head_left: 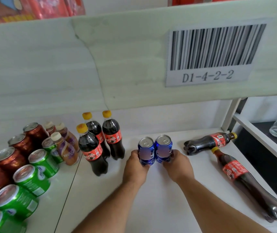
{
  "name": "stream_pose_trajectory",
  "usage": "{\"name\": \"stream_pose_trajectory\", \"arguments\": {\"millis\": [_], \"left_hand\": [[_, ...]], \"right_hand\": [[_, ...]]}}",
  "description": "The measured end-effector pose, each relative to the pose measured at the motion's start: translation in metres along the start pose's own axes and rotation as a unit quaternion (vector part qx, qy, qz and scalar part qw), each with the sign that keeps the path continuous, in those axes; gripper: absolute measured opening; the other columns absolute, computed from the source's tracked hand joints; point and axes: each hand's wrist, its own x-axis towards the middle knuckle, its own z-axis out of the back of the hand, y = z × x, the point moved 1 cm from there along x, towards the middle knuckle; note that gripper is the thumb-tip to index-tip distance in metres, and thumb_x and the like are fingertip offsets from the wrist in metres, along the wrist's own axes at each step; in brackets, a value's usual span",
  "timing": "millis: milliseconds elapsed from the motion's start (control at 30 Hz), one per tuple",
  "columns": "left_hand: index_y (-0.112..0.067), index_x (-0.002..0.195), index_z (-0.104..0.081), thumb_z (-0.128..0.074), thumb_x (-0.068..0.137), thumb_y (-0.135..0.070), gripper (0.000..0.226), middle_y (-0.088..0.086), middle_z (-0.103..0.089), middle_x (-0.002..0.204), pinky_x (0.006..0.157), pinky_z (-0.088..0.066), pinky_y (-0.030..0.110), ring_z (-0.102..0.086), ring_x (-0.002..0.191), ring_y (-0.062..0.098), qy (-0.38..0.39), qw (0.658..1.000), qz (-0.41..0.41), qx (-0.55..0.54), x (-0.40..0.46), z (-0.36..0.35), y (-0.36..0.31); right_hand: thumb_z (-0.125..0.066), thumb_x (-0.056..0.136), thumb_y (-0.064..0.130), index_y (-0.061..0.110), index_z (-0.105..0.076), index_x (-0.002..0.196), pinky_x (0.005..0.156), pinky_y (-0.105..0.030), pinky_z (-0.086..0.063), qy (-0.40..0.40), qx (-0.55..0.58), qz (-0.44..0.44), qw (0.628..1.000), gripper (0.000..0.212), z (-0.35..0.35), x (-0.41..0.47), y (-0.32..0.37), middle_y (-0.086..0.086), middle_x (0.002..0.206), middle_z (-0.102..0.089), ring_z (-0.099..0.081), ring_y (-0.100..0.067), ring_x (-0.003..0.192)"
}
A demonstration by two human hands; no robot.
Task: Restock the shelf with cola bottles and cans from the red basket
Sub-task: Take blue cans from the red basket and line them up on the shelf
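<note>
Two blue cans stand upright and touching on the white shelf (pixel 151 199), silver tops up. The left hand (pixel 135 167) curls round the left blue can (pixel 145 151); the right hand (pixel 179 163) curls round the right blue can (pixel 163 147). Their labels are blurred over and the fingers cover their lower halves. Left of them stand three cola bottles (pixel 99 145) with yellow caps, upright. To the right two more cola bottles (pixel 218 155) lie on their sides. Far left, red cans (pixel 10 158) and green cans (pixel 33 179) stand in rows, partly cut off by the frame edge.
</note>
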Motion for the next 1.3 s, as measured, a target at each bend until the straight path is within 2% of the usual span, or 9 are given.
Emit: {"name": "stream_pose_trajectory", "arguments": {"millis": [167, 300, 433, 533, 633, 733, 867, 1033, 1300], "left_hand": [[-0.024, 0.119, -0.058, -0.085, 0.082, -0.021, 0.046, -0.006, -0.075, 0.111, 0.089, -0.06, 0.037, -0.072, 0.102, 0.015, 0.002, 1.0, 0.012, 0.012, 0.002, 0.0, 0.002], [-0.02, 0.126, -0.057, -0.084, 0.081, -0.023, 0.053, 0.0, -0.073, 0.122, 0.094, -0.059, 0.04, -0.07, 0.11, 0.02, 0.012, 0.999, 0.028, 0.031, -0.003, 0.004, 0.001], [-0.017, 0.153, -0.042, -0.079, 0.089, -0.033, 0.076, 0.006, -0.056, 0.149, 0.106, -0.048, 0.033, -0.057, 0.133, 0.024, 0.045, 0.993, 0.042, 0.101, -0.022, 0.018, -0.001], [-0.017, 0.16, -0.034, -0.072, 0.092, -0.049, 0.084, 0.006, -0.045, 0.16, 0.116, -0.041, 0.036, -0.044, 0.145, 0.026, 0.098, 0.976, 0.036, 0.191, -0.046, 0.035, 0.0], [-0.017, 0.164, -0.025, -0.062, 0.096, -0.059, 0.088, 0.005, -0.024, 0.173, 0.125, -0.03, 0.039, -0.028, 0.157, 0.025, 0.137, 0.953, 0.024, 0.267, -0.069, 0.053, 0.002], [-0.018, 0.167, -0.02, -0.056, 0.097, -0.064, 0.09, 0.005, -0.011, 0.176, 0.128, -0.023, 0.041, -0.016, 0.161, 0.024, 0.148, 0.942, 0.019, 0.299, -0.092, 0.073, 0.004], [-0.02, 0.166, -0.023, -0.054, 0.097, -0.066, 0.089, 0.003, -0.01, 0.177, 0.129, -0.021, 0.04, -0.013, 0.162, 0.022, 0.118, 0.945, 0.031, 0.302, -0.124, 0.096, 0.004], [-0.019, 0.165, -0.027, -0.055, 0.098, -0.063, 0.085, 0.004, -0.012, 0.176, 0.127, -0.025, 0.042, -0.016, 0.161, 0.024, 0.063, 0.951, 0.06, 0.297, -0.168, 0.12, 0.001], [-0.018, 0.162, -0.032, -0.052, 0.099, -0.062, 0.079, 0.007, -0.016, 0.175, 0.123, -0.03, 0.044, -0.02, 0.159, 0.027, -0.02, 0.936, 0.172, 0.306, -0.279, 0.139, 0.002]], "right_hand": [[-0.063, 0.082, 0.03, 0.026, -0.066, 0.098, 0.07, -0.034, -0.059, 0.004, 0.004, -0.001, 1.0, 0.017, 0.0, 0.002, 0.002, 0.002, 0.089, -0.075, -0.068, -0.024, 0.082], [-0.068, 0.086, 0.03, 0.019, -0.065, 0.115, 0.077, -0.034, -0.056, 0.016, 0.011, -0.015, 1.0, 0.031, 0.005, -0.005, 0.001, -0.005, 0.108, -0.075, -0.067, -0.027, 0.093], [-0.071, 0.091, 0.038, 0.015, -0.048, 0.151, 0.103, -0.039, -0.052, 0.05, -0.015, -0.036, 0.998, 0.068, 0.011, -0.025, -0.001, -0.007, 0.142, -0.064, -0.058, -0.031, 0.131], [-0.067, 0.094, 0.046, 0.017, -0.042, 0.155, 0.107, -0.038, -0.048, 0.074, -0.046, -0.03, 0.996, 0.072, 0.016, -0.05, 0.002, -0.006, 0.146, -0.061, -0.054, -0.031, 0.135], [-0.061, 0.096, 0.054, 0.017, -0.041, 0.157, 0.111, -0.04, -0.045, 0.082, -0.088, -0.011, 0.993, 0.074, 0.019, -0.076, 0.006, -0.006, 0.15, -0.058, -0.052, -0.031, 0.138], [-0.051, 0.1, 0.061, 0.018, -0.032, 0.163, 0.122, -0.041, -0.035, 0.122, -0.141, 0.013, 0.982, 0.079, 0.021, -0.1, 0.014, -0.005, 0.164, -0.043, -0.039, -0.028, 0.15], [-0.042, 0.102, 0.066, 0.02, -0.024, 0.166, 0.128, -0.043, -0.027, 0.159, -0.182, 0.068, 0.968, 0.081, 0.027, -0.125, 0.033, -0.003, 0.172, -0.028, -0.026, -0.027, 0.158], [-0.04, 0.102, 0.066, 0.021, -0.021, 0.167, 0.128, -0.044, -0.026, 0.19, -0.201, 0.145, 0.95, 0.081, 0.025, -0.15, 0.054, -0.002, 0.174, -0.023, -0.022, -0.026, 0.16], [-0.035, 0.103, 0.068, 0.024, -0.014, 0.168, 0.13, -0.044, -0.016, 0.257, -0.208, 0.308, 0.892, 0.081, 0.035, -0.217, 0.057, 0.002, 0.176, -0.011, -0.009, -0.024, 0.163]]}}
